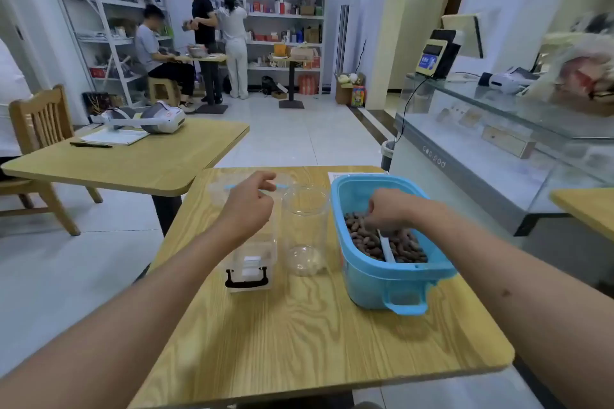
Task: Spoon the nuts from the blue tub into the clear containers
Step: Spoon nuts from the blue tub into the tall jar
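Nuts (403,247), brown and heaped, fill the bottom of one blue tub (375,279) standing on a wooden surface (299,342), directly beneath the fingers (372,211) of the right hand (387,209). Those fingers are curled down into the tub around the upper end of a single white scoop (387,247), whose blade lies in the nuts on the near side of the hand. Two clear containers stand to the left of those fingers: a round jar (305,229), upright and holding nothing, just beside the tub, and a square box (254,262) with a black latch on its near face, partly hidden below the left hand (247,209). Whether the box holds anything cannot be told. The left hand hovers over the box with its fingers loosely curled; a thin blue strip (282,187) shows at the fingertips, but whether it is pinched cannot be told. Beyond the hands, a second wooden table (139,163) carries one white headset (159,119), and three people stand or sit by shelves at the far wall.
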